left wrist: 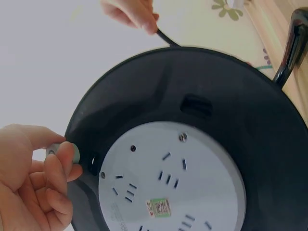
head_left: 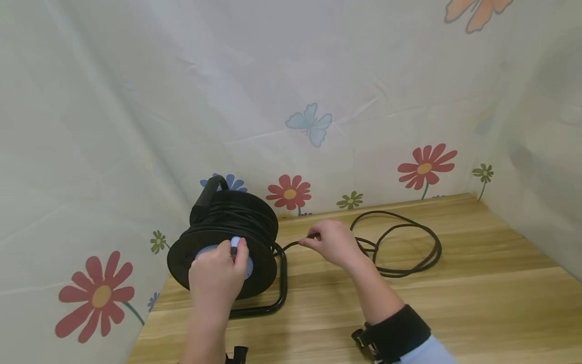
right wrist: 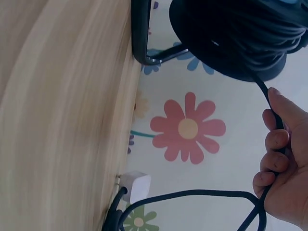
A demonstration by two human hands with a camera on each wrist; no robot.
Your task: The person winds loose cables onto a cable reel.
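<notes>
A black cable reel (head_left: 226, 237) wound with black cable stands at the left of the wooden table. My left hand (head_left: 217, 273) grips the small pale crank knob (left wrist: 74, 153) at the edge of the reel's face. That face carries a grey socket panel (left wrist: 168, 183) with slots, screws and a small sticker. To the right of the reel, my right hand (head_left: 335, 245) holds the black cable (right wrist: 262, 89), its fingers curled round it. From this hand the cable runs to the drum on one side and to a loose coil (head_left: 409, 247) on the other.
The wooden table (head_left: 454, 298) meets a white curtain (head_left: 364, 101) printed with flowers and butterflies at the back and sides. A white plug (right wrist: 136, 186) lies by the loose cable. The reel's black tube stand (head_left: 268, 309) rests on the table.
</notes>
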